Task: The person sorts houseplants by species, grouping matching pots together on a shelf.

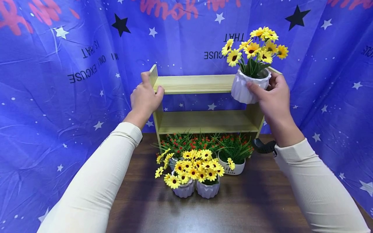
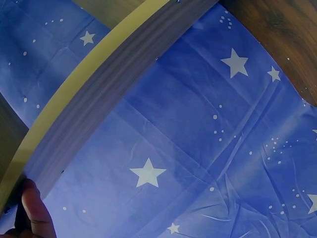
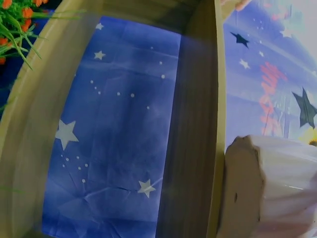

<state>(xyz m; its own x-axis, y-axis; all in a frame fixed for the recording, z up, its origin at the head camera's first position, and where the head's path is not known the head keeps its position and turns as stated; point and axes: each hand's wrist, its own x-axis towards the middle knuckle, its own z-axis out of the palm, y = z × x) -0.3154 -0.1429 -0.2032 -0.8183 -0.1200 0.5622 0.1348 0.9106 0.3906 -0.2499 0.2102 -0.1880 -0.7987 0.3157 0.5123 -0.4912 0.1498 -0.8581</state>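
My right hand (image 1: 274, 97) grips a white fluted pot (image 1: 243, 87) of yellow daisy-like flowers (image 1: 253, 48), thumb on the front of the pot. It is at the right end of the top board of a small wooden shelf (image 1: 201, 83). In the right wrist view the pot's base (image 3: 242, 193) is close by the edge of that board; whether they touch I cannot tell. My left hand (image 1: 145, 98) holds the shelf's upper left corner, thumb at the front. In the left wrist view a finger (image 2: 37, 208) lies against the outer side panel (image 2: 99, 94).
Two more white pots (image 1: 207, 190) of yellow flowers stand on the brown table (image 1: 233, 207) before the shelf. Behind them are red-flowered plants (image 1: 204, 140) and a white planter (image 1: 236, 169) with lettering. Blue star-printed cloth (image 1: 73, 113) hangs around the back and sides.
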